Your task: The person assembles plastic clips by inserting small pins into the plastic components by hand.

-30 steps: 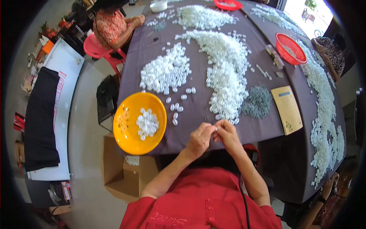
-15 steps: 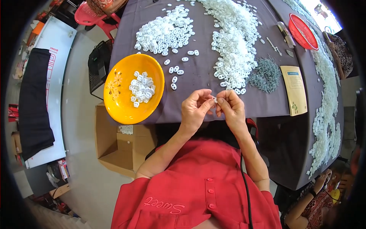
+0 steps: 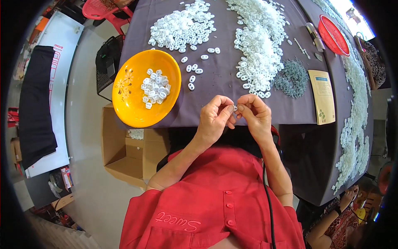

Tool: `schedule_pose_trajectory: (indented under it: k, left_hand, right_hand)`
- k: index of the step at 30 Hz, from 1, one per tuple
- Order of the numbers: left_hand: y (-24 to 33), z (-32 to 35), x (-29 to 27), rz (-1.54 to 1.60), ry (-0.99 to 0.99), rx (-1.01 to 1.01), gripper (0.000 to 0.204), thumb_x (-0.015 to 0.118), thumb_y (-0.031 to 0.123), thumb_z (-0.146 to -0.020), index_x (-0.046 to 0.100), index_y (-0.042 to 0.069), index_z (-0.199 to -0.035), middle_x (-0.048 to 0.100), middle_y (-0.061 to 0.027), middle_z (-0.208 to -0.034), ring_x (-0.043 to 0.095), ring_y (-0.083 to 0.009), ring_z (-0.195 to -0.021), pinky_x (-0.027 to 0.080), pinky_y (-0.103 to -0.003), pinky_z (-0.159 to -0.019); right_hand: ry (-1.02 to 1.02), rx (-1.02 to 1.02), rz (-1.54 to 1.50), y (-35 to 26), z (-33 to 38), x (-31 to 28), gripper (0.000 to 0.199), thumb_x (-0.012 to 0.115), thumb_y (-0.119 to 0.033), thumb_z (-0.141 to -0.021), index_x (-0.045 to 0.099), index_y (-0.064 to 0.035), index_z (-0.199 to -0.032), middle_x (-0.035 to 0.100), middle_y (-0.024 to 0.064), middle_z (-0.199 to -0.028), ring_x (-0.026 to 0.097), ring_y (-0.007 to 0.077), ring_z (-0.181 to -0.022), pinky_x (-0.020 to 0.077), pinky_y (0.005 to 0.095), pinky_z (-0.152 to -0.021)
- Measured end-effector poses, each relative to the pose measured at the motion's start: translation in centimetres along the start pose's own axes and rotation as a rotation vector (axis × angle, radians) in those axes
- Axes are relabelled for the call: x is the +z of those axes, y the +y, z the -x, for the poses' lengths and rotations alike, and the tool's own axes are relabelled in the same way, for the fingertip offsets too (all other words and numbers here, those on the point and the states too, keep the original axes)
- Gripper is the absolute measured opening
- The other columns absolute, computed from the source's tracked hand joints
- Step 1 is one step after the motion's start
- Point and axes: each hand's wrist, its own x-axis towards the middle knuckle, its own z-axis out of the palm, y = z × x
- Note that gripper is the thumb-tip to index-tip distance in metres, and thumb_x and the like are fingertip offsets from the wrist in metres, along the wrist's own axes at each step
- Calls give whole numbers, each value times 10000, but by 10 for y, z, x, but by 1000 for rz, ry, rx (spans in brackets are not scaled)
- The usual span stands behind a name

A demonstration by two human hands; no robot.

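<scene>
Between my fingertips, just over the table's near edge, is a small white plastic piece (image 3: 235, 108), mostly covered by the fingers. My left hand (image 3: 216, 116) pinches it from one side with thumb and forefinger. From the other side my right hand (image 3: 254, 114) pinches it too, and the two hands almost touch. Beyond them lies a long heap of white two-holed plastic pieces (image 3: 259, 54). Beside that heap is a pile of small grey-green parts (image 3: 291, 79). At the left an orange-yellow bowl (image 3: 134, 112) holds several white pieces (image 3: 156, 87).
Another white heap (image 3: 180, 27) lies at the far left, with loose pieces near it. To the right are a tan booklet (image 3: 322, 97), a box cutter (image 3: 314, 36) and a red basket (image 3: 333, 35). Below the bowl stands an open cardboard box (image 3: 124, 166). A co-worker's arm (image 3: 327, 226) shows at lower right.
The view has shifted slightly, so the table's things sit a little higher and further right. Both hands keep their pinch on the small white piece, with slight finger movement.
</scene>
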Motion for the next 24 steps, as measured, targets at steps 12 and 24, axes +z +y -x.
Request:
schedule_pose_trajectory:
  k: [12, 24]
  left_hand:
    - [3, 4, 0, -202, 28, 59, 57, 540, 47, -859, 552, -7, -874, 556, -19, -664, 519, -58, -534, 442, -196, -448]
    - [-2, 0, 1, -344, 16, 191, 17, 548, 1, -832, 559, -10, -839, 559, -24, -655, 516, -59, -514, 425, -195, -434]
  right_hand:
    - [-99, 21, 24, -1, 1, -9, 127, 528, 86, -810, 538, 6, -909, 577, 24, -802, 569, 76, -708, 478, 205, -640]
    - [-152, 46, 72, -2, -2, -14, 108, 506, 94, -811, 533, 6, -868, 566, 30, -789, 576, 88, -715, 484, 220, -646]
